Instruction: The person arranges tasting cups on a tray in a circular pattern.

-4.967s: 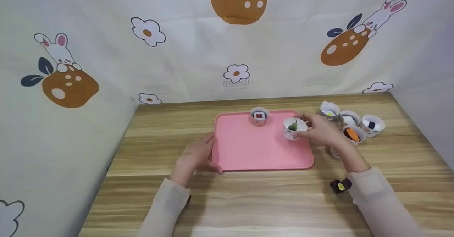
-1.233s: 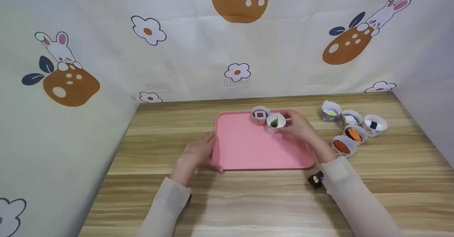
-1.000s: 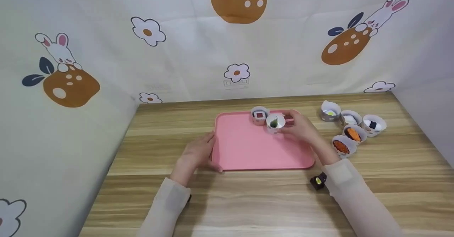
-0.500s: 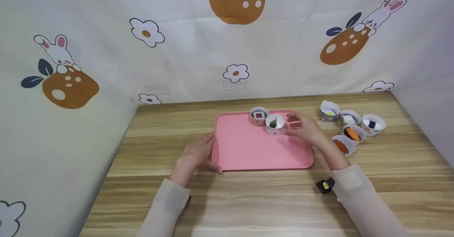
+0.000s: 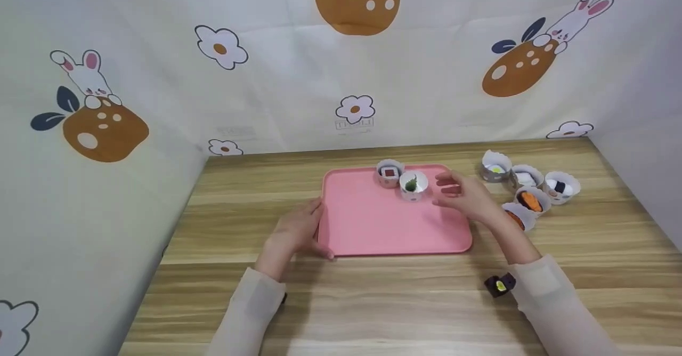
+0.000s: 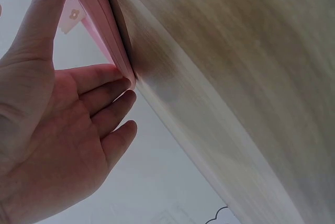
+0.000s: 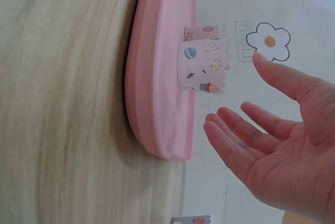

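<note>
Your right hand (image 5: 469,197) has moved off the leaf cup (image 5: 413,189), released; your left hand (image 5: 295,229), unclenched, touches the tray (image 5: 375,225), likely steadying it.

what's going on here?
A person is handling paper cups at a pink tray on a wooden table. The left hand rests against the tray's left edge. The right hand is open beside the cup with a green leaf, not touching it. That cup and the cup with a red-centred white sushi piece stand upright on the tray, toward its far edge. Five more filled cups stand on the table right of the tray.
</note>
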`<action>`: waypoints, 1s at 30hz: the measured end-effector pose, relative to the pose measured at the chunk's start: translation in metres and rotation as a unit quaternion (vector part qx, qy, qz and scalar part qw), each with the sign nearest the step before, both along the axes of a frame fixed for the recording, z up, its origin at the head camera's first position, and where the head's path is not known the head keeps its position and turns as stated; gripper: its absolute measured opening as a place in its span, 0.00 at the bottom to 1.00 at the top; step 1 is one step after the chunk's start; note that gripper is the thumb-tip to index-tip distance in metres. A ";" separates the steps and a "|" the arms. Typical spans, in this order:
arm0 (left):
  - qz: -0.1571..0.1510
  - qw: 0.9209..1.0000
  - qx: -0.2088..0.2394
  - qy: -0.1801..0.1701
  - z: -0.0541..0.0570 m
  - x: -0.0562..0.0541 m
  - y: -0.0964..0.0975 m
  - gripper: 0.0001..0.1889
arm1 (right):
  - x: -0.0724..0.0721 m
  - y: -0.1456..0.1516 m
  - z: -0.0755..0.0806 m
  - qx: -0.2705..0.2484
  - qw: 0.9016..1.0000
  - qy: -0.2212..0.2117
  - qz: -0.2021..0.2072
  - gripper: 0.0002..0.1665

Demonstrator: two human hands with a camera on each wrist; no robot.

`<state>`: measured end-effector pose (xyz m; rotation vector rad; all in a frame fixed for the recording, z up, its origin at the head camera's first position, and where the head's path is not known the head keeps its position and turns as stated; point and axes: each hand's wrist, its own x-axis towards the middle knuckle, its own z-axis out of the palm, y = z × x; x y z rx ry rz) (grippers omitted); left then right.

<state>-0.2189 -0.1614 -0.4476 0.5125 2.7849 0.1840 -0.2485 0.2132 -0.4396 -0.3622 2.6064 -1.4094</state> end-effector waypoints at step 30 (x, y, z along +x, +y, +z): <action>0.001 1.000 0.004 -0.002 0.001 -0.001 0.000 0.64 | 0.025 0.038 0.015 -0.026 1.000 0.007 -0.015 0.35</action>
